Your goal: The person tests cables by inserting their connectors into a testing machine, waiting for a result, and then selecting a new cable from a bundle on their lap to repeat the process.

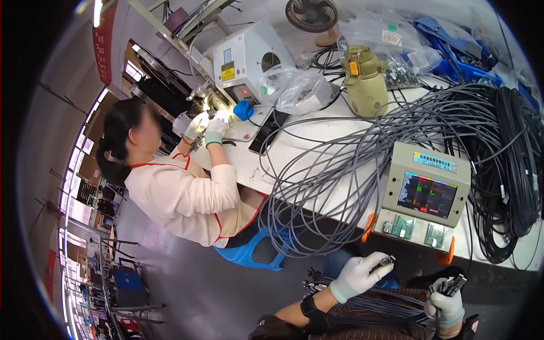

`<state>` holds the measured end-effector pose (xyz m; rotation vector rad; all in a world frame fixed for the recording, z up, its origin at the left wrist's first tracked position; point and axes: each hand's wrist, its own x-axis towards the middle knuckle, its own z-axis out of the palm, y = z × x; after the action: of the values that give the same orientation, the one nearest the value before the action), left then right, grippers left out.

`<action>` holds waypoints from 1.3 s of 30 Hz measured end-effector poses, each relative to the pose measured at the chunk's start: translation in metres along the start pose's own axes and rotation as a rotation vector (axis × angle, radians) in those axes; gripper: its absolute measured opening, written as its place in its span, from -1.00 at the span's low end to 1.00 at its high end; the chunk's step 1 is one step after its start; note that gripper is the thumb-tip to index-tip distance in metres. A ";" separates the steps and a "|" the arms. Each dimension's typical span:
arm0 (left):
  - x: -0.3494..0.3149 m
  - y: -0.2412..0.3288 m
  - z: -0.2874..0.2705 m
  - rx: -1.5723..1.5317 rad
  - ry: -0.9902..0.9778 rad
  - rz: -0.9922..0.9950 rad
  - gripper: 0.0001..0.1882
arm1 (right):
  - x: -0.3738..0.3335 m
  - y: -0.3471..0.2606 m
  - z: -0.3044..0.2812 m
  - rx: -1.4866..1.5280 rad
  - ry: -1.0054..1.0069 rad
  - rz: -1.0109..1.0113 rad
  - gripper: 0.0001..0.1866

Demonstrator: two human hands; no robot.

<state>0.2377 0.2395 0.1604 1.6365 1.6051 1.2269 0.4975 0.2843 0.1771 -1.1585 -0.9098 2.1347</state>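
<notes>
A small black-and-silver cable connector (pixel 387 260) is pinched between thumb and fingers of the white-gloved left hand (pixel 358 276), just off the bench edge; a cluster of dark, metal-ended plugs (pixel 451 285) is gripped in the white-gloved right hand (pixel 447 309). Plugs could be dragged from that grip if the slim grey cables (pixel 391 309) across the lap were snagged — they are only loosely gathered. The exposed green circuit boards (pixel 400 226) on the boxy beige tester (pixel 427 187) could be scratched by a knocked metal end. Smooth, springy-looking dark-grey cable loops (pixel 422 113) are heaped on the flat white bench (pixel 249 164).
</notes>
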 end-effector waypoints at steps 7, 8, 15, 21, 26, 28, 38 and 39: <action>0.007 -0.002 0.001 -0.520 -0.073 -0.390 -0.69 | 0.024 -0.017 0.017 -0.107 0.134 -0.038 -0.86; 0.009 0.000 -0.008 -0.566 -0.117 -0.400 -0.63 | 0.025 -0.019 0.026 -0.086 0.137 -0.040 -0.88; 0.014 -0.002 0.002 -0.777 -0.154 -0.655 -0.49 | 0.035 -0.012 0.044 -0.142 0.176 -0.143 -0.92; 0.018 0.002 0.003 -0.774 -0.058 -0.687 -0.50 | 0.032 -0.005 0.050 -0.124 0.202 -0.128 -0.94; 0.021 -0.002 0.008 -0.802 0.015 -0.647 -0.52 | 0.034 -0.002 0.049 -0.105 0.182 -0.110 -0.95; 0.021 -0.001 0.008 -0.784 -0.001 -0.639 -0.52 | 0.036 -0.001 0.048 -0.100 0.193 -0.113 -0.94; 0.030 0.009 0.029 -0.843 0.242 -0.605 -0.53 | 0.043 -0.001 0.048 0.035 0.292 -0.159 -0.94; 0.031 0.010 0.031 -0.856 0.225 -0.611 -0.53 | 0.044 -0.001 0.050 0.086 0.317 -0.177 -0.93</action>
<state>0.2653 0.2748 0.1628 0.4510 1.2588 1.4707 0.4331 0.3014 0.1761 -1.2757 -0.7389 1.7692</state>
